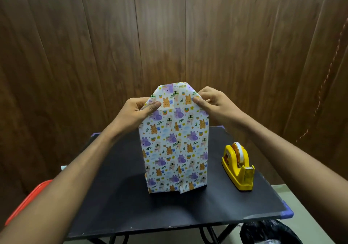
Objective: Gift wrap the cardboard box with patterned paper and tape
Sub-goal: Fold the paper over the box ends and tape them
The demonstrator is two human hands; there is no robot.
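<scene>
Wrapped box (174,145) upright on black table (116,187), left hand (137,112) and right hand (211,102) both pinching the paper's top flap corners (tape dispenser (238,166) sits to the right, untouched)

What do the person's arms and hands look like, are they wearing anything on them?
Nothing is worn. The left hand and right hand are bare: no gloves, rings or watch in view. Both forearms are bare too, with no sleeves in the picture.
</scene>
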